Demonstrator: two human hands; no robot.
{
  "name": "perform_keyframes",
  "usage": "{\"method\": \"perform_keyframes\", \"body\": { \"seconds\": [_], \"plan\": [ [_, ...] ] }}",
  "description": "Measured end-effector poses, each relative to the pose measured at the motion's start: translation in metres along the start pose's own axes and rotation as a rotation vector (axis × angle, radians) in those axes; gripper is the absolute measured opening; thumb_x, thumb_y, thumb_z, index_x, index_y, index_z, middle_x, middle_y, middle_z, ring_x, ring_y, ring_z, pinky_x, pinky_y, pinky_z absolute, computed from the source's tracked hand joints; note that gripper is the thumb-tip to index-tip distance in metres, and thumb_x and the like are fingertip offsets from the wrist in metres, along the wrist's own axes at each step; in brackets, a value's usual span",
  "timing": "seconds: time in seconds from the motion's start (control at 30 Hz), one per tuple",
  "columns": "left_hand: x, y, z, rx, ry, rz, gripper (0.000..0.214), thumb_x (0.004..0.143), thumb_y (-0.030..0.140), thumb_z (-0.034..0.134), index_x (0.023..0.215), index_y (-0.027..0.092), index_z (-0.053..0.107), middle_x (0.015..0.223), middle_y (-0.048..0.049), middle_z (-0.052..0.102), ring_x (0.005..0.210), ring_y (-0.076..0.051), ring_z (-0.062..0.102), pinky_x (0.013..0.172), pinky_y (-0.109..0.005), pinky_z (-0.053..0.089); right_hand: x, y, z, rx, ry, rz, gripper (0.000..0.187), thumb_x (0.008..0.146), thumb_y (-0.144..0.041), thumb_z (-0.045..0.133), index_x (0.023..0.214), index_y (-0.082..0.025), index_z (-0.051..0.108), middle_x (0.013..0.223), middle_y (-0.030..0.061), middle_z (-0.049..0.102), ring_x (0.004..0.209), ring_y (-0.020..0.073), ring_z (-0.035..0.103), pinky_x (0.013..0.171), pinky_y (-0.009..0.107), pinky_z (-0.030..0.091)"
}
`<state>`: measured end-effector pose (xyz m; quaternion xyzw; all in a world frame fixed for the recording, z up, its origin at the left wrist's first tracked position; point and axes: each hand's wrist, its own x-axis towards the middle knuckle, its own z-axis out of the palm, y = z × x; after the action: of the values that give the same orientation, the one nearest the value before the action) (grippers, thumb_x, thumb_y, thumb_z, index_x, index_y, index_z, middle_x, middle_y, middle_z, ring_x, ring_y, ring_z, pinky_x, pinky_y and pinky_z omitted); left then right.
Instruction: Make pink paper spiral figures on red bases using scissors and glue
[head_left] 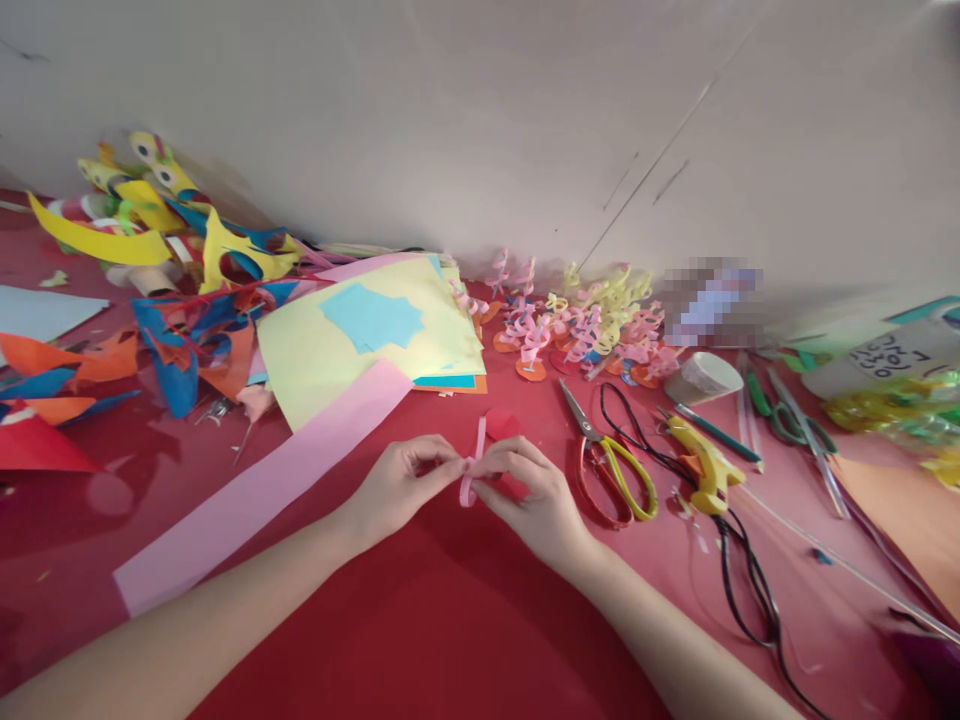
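Here, at a red table, blue and orange scraps lie well to the left of the fingers. Nearer, a pink band slants across the surface, beyond the left forearm, one end on a paper stack that sits past the left fingers and carries a blue cutout. The left hand pinches a thin pink strip, thumb and forefinger narrowed on it; the strip is at the fingertips, its lower end looped. The right hand grips it too, fingers close together, a red disc just behind them. Beyond, paper curls stand in a cluster. Right of the fingers, open scissors lie near; farther right are a yellow glue gun, a white roll and an orange sheet.
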<state>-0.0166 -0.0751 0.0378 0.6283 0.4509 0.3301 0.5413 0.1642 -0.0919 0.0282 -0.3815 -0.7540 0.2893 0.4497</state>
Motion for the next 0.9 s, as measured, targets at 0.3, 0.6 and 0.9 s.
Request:
{"method": "perform_keyframes", "body": {
  "seconds": [0.3,0.6,0.9],
  "plan": [
    [-0.0006,-0.0045,0.0012,0.015,0.008,0.067,0.017,0.081,0.029,0.057,0.072,0.019,0.069,0.072,-0.0018,0.057,0.067,-0.014,0.053,0.065,-0.029,0.043,-0.0015,-0.0031,0.0046,0.156,0.033,0.204,0.006,0.080,-0.015,0.058,0.081,-0.021,0.058,0.078,0.0007,0.058,0.070,0.0124,0.057,0.068,0.026,0.050],
    [-0.0023,-0.0028,0.0027,0.110,-0.007,0.115,0.018,0.083,0.026,0.053,0.076,0.020,0.068,0.076,-0.0014,0.058,0.068,-0.013,0.051,0.066,-0.027,0.042,0.0009,0.0030,0.0058,0.532,-0.043,0.489,0.014,0.080,-0.033,0.062,0.083,-0.020,0.056,0.076,-0.0005,0.055,0.071,0.0117,0.054,0.067,0.024,0.047],
    [-0.0032,-0.0039,0.0033,0.181,-0.016,0.131,0.019,0.083,0.027,0.056,0.068,0.019,0.065,0.071,0.0003,0.055,0.063,-0.011,0.046,0.060,-0.024,0.039,0.0051,0.0023,0.0002,0.607,-0.121,0.580,0.021,0.076,-0.037,0.066,0.081,-0.019,0.057,0.076,-0.0007,0.060,0.070,0.0124,0.060,0.069,0.027,0.048]
  ]
}}
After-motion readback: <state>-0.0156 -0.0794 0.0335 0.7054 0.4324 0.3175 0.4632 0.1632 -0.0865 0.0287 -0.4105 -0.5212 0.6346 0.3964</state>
